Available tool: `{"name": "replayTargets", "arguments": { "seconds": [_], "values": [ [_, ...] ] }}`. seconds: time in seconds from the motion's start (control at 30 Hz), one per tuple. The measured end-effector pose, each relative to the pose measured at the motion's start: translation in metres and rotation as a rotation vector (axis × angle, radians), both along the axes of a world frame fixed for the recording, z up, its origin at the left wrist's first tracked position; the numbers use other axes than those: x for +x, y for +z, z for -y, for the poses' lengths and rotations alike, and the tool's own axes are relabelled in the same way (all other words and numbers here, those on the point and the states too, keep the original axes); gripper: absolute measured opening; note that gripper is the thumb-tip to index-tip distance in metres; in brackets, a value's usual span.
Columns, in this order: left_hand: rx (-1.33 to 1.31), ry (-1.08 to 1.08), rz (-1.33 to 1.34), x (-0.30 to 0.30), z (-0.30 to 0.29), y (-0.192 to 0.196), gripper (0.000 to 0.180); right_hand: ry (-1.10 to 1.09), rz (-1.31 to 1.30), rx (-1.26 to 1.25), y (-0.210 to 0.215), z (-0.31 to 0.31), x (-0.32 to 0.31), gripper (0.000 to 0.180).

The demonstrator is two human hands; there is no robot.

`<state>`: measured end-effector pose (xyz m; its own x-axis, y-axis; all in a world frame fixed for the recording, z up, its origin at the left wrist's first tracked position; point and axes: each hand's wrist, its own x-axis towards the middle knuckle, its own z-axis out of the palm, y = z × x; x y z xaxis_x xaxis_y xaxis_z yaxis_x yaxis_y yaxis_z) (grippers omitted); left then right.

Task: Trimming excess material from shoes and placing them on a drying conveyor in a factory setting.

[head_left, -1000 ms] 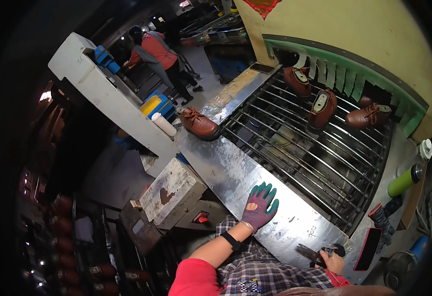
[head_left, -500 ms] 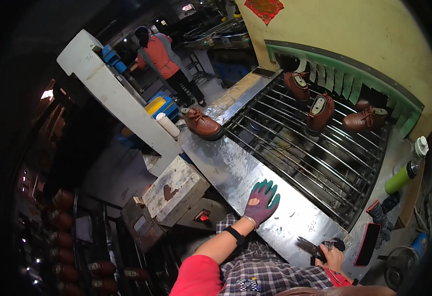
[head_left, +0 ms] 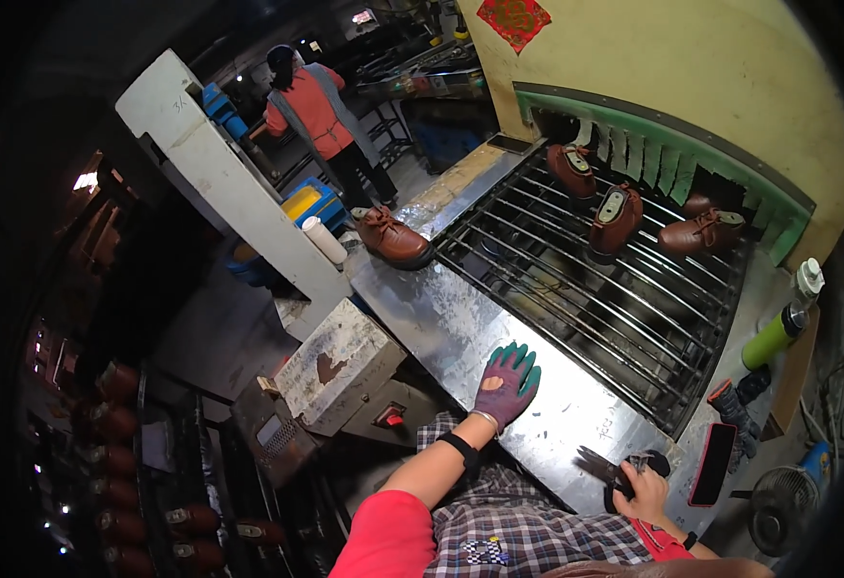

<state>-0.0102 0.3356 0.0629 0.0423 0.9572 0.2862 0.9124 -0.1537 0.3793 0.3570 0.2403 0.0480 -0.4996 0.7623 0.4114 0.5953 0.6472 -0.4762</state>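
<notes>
My left hand [head_left: 506, 388] wears a purple and green glove with a worn patch on its back. It lies palm down on the bare metal ledge [head_left: 461, 313], fingers stretched. My bare right hand [head_left: 646, 493] is closed round dark scissors [head_left: 595, 462] whose blades point left over the ledge. A brown lace-up shoe [head_left: 393, 239] stands at the ledge's far left end. On the bars of the roller conveyor [head_left: 576, 284] sit several more, among them a brown shoe [head_left: 618, 223] with a pale insert in its opening.
Green strip flaps [head_left: 677, 169] hang at the conveyor's opening. At right are a phone [head_left: 713, 464], grey gloves [head_left: 733, 414], a green bottle [head_left: 769, 337] and a fan [head_left: 781, 515]. Left stands a metal box [head_left: 340, 371] with a red switch. A person [head_left: 311, 120] stands beyond.
The shoes on the conveyor appear slightly further left, and so does the whole scene as the view shifts a little. Both hands keep nearly the same places and holds.
</notes>
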Motion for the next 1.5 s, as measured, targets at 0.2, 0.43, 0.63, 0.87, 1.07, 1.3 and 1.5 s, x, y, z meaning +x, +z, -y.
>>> {"name": "replayTargets", "arguments": {
  "seconds": [0.2,0.43,0.63,0.87,1.07,1.3,1.5],
  "values": [
    [0.013,0.001,0.007,0.000,0.002,0.000,0.045,-0.033,0.027,-0.016,0.010,0.004,-0.005,0.050],
    [0.062,-0.022,-0.007,0.002,-0.002,0.000,0.042,-0.067,0.022,0.007,0.019,0.005,-0.010,0.051],
    [0.074,-0.015,0.024,-0.001,-0.004,0.000,0.041,-0.090,0.045,0.003,0.020,0.005,-0.009,0.052],
    [-0.082,0.166,0.162,0.005,-0.050,0.014,0.056,-0.136,0.094,-0.024,0.024,0.005,-0.007,0.050],
    [-0.105,0.136,0.243,0.021,-0.148,0.025,0.084,-0.094,0.106,-0.033,0.022,-0.001,-0.006,0.047],
    [-0.091,0.070,0.249,0.057,-0.277,0.038,0.108,-0.078,0.227,-0.088,0.000,0.004,0.007,0.060],
    [0.003,0.117,0.440,0.085,-0.346,0.017,0.102,-0.030,0.261,-0.064,-0.019,0.007,0.015,0.065]
  ]
}}
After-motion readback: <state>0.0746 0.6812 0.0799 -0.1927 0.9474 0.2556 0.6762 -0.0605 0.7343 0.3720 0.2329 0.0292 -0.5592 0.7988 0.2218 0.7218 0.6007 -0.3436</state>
